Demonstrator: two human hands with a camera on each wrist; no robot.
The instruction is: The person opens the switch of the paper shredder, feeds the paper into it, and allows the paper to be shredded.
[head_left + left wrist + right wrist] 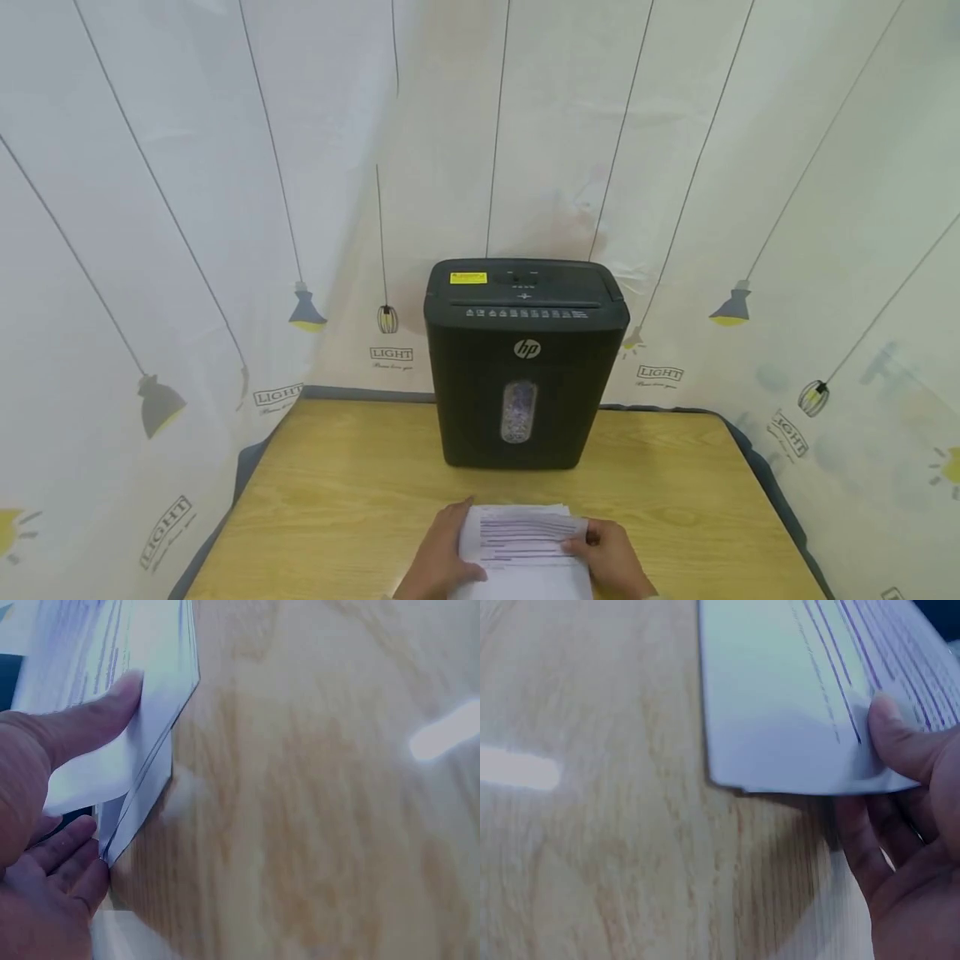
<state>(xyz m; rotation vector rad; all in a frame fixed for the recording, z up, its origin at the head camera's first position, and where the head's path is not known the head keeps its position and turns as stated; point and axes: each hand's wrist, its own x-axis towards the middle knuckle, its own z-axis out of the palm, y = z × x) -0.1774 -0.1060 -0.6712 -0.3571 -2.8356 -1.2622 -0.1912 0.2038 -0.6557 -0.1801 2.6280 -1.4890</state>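
A stack of printed paper sheets (525, 575) is held above the near part of the table, dark lines of print across its upper part. My left hand (442, 554) grips its left edge, thumb on top and fingers beneath; in the left wrist view the sheets (161, 682) separate at the edge near those fingers. My right hand (611, 558) pinches the right edge, its thumb lying over the print, as the right wrist view shows on the paper (772, 727). Beyond the stack stands a black HP paper shredder (480, 392), upright, with a small window showing shreds.
The wooden table (337, 475) runs under everything. A pale cloth (187, 250) printed with hanging lamps rises behind and on both sides, close to the shredder's back. A yellow label (468, 277) marks the shredder's top.
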